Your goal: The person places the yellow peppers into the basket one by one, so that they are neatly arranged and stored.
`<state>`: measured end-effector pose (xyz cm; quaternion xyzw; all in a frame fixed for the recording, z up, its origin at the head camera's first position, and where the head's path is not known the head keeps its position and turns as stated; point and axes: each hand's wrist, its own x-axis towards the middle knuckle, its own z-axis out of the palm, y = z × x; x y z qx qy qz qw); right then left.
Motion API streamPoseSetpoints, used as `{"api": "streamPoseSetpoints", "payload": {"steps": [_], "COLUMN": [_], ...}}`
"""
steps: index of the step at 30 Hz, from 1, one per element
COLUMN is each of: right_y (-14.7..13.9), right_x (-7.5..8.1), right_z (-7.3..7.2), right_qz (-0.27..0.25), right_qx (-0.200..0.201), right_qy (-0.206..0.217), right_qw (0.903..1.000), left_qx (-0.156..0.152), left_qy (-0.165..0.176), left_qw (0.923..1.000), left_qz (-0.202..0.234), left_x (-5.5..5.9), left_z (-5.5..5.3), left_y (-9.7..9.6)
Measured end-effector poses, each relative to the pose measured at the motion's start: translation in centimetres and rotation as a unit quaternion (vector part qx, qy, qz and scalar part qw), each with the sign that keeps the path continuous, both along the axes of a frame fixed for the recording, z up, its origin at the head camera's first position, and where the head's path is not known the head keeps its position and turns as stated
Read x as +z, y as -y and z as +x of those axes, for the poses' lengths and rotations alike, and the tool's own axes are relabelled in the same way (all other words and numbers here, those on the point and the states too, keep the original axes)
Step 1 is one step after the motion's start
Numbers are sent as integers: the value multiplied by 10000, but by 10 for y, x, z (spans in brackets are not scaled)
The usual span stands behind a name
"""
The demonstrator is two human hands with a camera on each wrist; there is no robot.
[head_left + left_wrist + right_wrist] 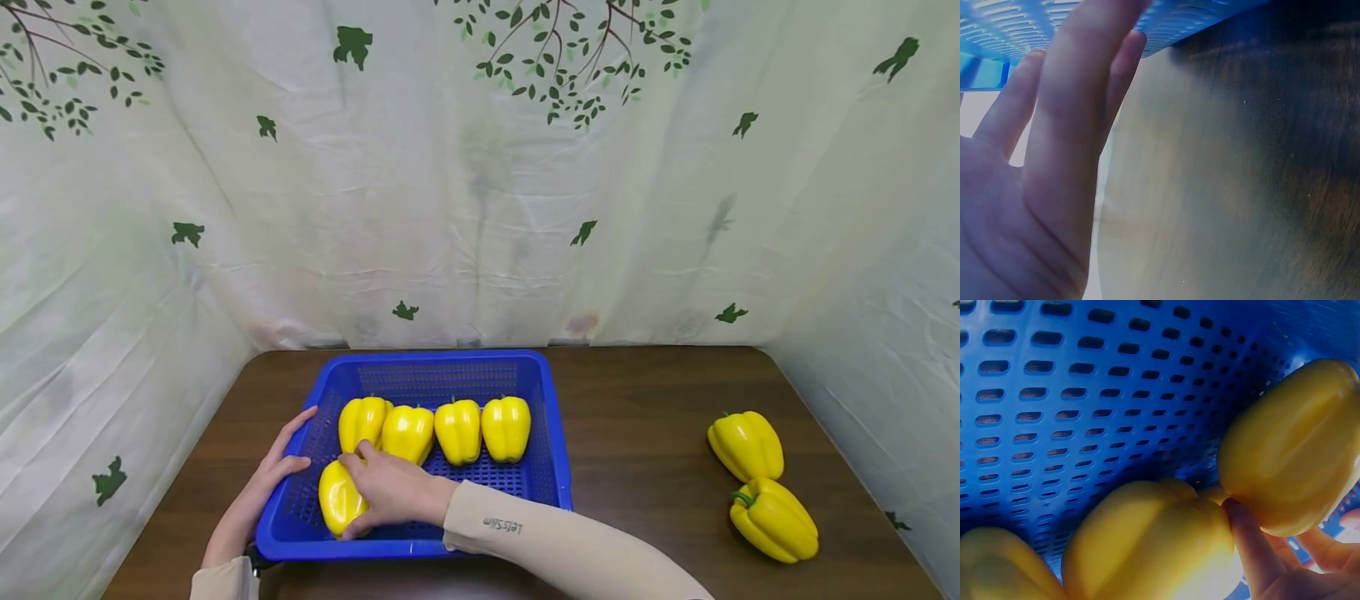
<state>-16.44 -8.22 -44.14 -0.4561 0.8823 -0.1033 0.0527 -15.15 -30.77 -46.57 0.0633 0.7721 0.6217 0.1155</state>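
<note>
A blue plastic basket [555, 433] stands on the table, with a row of yellow bell peppers [457, 433] along its middle. My right hand [393, 487] reaches into the near left part and grips another yellow bell pepper [339, 497], thumb at its near end and fingers at its far end. In the right wrist view this pepper [1291, 450] tilts beside the row. My left hand [258, 492] holds the basket's left side, thumb over the rim. Its fingers [1066, 112] lie against the slotted outer wall in the left wrist view.
Two more yellow bell peppers, an upper one [746, 446] and a lower one [776, 521], lie touching at the right of the brown table [637, 467]. A pale curtain [465, 208] with leaf prints hangs behind the table and at both sides.
</note>
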Motion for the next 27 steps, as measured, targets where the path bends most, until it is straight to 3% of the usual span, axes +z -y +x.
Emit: {"api": "streamPoseSetpoints", "payload": {"steps": [9, 20, 27], "right_y": [-3, -9, -13], "right_x": [0, -1, 3], "right_z": [-1, -3, -7], "right_qz": [-189, -309, -363], "right_qx": [98, 281, 222], "right_qy": [143, 225, 586], "right_qw": [9997, 9989, 9974], "left_qx": [47, 78, 28], "left_qy": [109, 1, -125], "left_qw": [9999, 10000, 9999], "left_qz": [5, 39, 84], "left_x": [0, -2, -1], "left_z": [0, 1, -1], "left_y": [-1, -1, -1]}}
